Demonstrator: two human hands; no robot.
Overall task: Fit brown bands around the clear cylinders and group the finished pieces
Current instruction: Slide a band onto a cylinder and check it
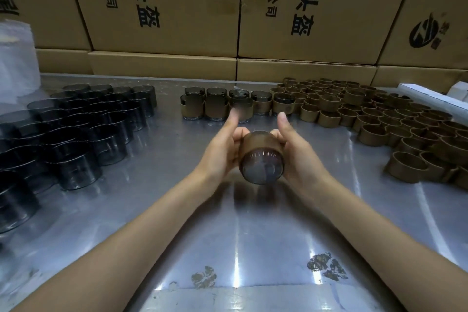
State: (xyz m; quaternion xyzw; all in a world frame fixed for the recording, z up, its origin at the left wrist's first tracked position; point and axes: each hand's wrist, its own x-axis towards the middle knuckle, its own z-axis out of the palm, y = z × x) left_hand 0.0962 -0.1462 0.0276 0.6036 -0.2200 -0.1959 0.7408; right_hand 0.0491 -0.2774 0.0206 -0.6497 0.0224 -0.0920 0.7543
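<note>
Both hands hold one clear smoky cylinder [260, 168] above the metal table, its closed end tilted toward me. A brown band [259, 140] sits around its far part. My left hand [222, 149] grips the left side, thumb pointing up. My right hand [295, 152] grips the right side, thumb raised too. Several bare dark cylinders [83, 129] stand grouped at the left. A row of banded cylinders [228, 106] stands at the back centre. A large heap of loose brown bands [374, 119] fills the right.
Printed cardboard boxes [164, 7] form a wall behind the steel table [228, 235]. A plastic-wrapped bundle [15, 58] stands at the far left. White boxes [430, 96] lie at the back right edge.
</note>
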